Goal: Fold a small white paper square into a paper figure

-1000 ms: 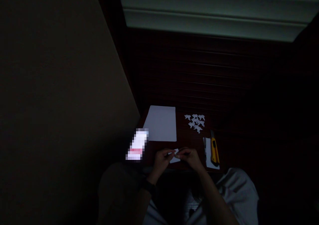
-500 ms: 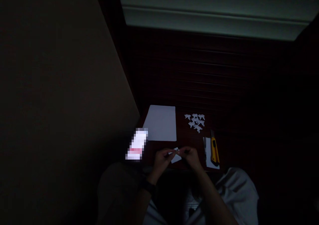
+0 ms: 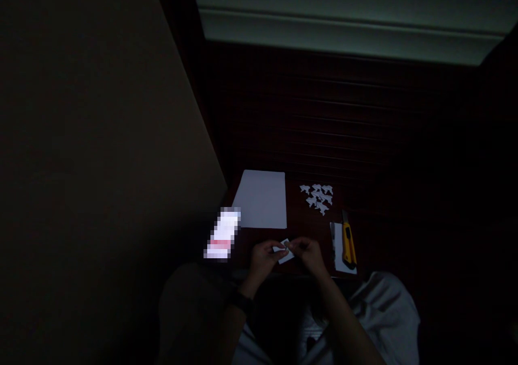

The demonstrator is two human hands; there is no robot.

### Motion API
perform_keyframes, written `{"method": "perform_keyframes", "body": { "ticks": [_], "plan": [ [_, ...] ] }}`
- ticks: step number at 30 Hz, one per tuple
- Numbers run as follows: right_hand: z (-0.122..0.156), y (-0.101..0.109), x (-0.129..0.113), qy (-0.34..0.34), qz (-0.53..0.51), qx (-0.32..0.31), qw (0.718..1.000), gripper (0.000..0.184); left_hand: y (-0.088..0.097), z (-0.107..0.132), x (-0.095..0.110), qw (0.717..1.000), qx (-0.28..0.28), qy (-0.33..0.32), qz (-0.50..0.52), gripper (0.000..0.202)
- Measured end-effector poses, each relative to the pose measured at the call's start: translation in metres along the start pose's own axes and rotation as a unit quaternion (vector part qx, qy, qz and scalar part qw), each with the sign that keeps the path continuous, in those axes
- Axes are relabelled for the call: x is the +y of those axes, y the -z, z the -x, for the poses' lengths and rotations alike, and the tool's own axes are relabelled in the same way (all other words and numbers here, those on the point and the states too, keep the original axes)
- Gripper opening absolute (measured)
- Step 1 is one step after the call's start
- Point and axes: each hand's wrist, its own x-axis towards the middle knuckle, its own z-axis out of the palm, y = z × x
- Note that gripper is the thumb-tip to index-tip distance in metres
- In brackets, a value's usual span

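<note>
Dim tabletop [image 3: 305, 224], with a small white paper [image 3: 286, 257] pinched between left hand [image 3: 264, 258] and right hand [image 3: 309, 253].
Both thumbs and fingertips are nearly closed on it, other fingers curled; right of the hands, a yellow cutter [image 3: 348, 246] lies over a white slip [image 3: 339, 249]; left, a pixelated bright screen [image 3: 222, 233]; beyond the hands, a blank sheet [image 3: 261, 200] and, further right, clustered folded paper pieces [image 3: 318, 197].
</note>
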Motion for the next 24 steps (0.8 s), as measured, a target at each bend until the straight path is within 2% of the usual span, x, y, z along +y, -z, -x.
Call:
{"method": "perform_keyframes", "body": {
  "ticks": [9,15,24],
  "plan": [
    [0.004,-0.009,-0.001,0.022,0.01,0.061,0.998,0.025,-0.001,0.001,0.0,1.0,-0.004,-0.018,-0.007,0.02],
    [0.006,-0.011,-0.003,0.004,0.02,0.048,0.999,0.026,-0.001,0.003,0.004,1.0,-0.001,-0.016,-0.017,0.021],
    [0.007,-0.011,-0.007,0.014,0.036,0.051,0.998,0.026,-0.002,0.005,0.011,0.998,0.017,-0.033,-0.047,0.018]
  ]
}}
